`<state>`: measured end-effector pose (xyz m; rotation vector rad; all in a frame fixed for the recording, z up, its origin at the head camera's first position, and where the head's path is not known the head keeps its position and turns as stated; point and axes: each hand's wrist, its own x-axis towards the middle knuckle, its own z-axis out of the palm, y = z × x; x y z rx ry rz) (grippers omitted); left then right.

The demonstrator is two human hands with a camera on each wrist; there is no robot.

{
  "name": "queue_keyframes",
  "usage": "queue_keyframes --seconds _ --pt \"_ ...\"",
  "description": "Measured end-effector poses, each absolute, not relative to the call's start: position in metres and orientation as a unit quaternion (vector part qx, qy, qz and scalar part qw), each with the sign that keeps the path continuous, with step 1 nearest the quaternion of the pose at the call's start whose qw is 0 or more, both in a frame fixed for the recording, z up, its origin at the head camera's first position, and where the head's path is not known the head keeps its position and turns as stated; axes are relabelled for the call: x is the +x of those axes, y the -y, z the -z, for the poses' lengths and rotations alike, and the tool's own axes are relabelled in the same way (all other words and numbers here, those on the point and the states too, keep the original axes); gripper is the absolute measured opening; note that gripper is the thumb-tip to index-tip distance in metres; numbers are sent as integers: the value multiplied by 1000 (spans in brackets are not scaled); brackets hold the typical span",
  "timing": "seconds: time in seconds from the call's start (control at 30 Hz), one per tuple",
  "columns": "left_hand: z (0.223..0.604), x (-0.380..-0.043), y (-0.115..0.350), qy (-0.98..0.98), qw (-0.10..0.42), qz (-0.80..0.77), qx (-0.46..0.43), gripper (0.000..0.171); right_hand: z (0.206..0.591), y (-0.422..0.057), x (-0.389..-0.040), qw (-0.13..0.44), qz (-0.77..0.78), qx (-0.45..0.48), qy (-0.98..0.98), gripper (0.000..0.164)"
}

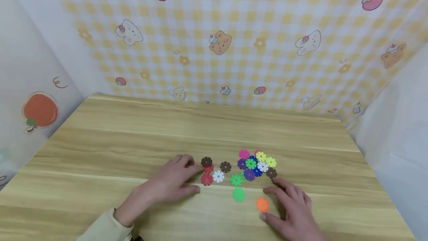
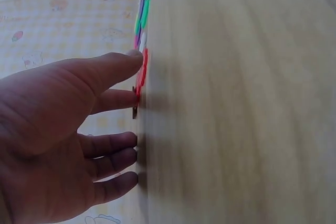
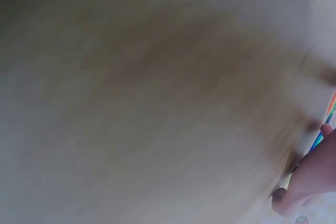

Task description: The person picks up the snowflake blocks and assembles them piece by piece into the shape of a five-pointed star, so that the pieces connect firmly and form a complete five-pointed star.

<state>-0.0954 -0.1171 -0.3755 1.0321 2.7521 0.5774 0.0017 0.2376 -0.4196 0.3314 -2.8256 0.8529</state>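
Observation:
Flat notched plastic discs in several colours lie on the wooden table. My left hand (image 1: 172,179) is at the left side of a small group, its index fingertip at a red disc (image 1: 209,168) partly under a brown disc (image 1: 206,161). Its thumb reaches toward the lower red disc (image 1: 206,179), beside a white disc (image 1: 218,176). In the left wrist view the fingers (image 2: 118,158) are spread, tips down at the tabletop. On the other side, my right hand (image 1: 294,209) has a fingertip near a brown disc (image 1: 271,173), its thumb just below an orange disc (image 1: 262,204).
Between the hands, a pile of overlapping discs includes purple (image 1: 249,174), yellow (image 1: 271,162) and pink (image 1: 244,154) ones. Green discs (image 1: 239,195) lie toward the front. A yellow checked cloth (image 1: 240,62) stands behind the table (image 1: 200,122), with white sheets at both sides.

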Motion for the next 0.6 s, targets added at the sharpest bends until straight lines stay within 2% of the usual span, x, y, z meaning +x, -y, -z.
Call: queue_keyframes --seconds 0.27,0.47,0.6 --pt "380 -91 107 -925 52 -197 322 38 419 -234 2 81 -301 86 946 44" --pt "381 -92 98 -929 44 -194 311 43 418 -229 -1 98 -308 87 942 38" --pt "385 -90 94 -932 25 -193 305 39 419 -227 -1 103 -313 88 940 38"
